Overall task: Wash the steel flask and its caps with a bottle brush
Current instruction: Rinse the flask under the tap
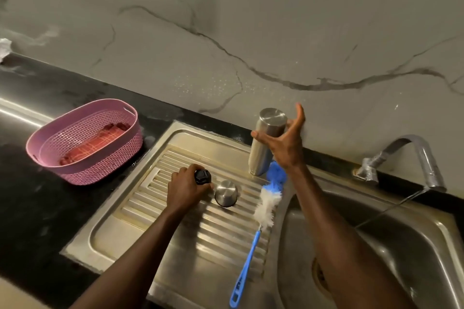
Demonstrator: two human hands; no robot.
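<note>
At the drainboard's back edge, the right hand (285, 144), fingers spread, lets go of the inverted steel flask (267, 142); a nudge could topple it. The left hand (187, 189) grips the black cap (202, 176) beside the steel cap (226, 193) mid-drainboard.

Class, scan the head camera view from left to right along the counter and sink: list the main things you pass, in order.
Pink plastic lattice basket → black ribbed flask cap held by the left hand → small steel cup cap → tall steel flask standing upside down → curved chrome tap with water running.
</note>
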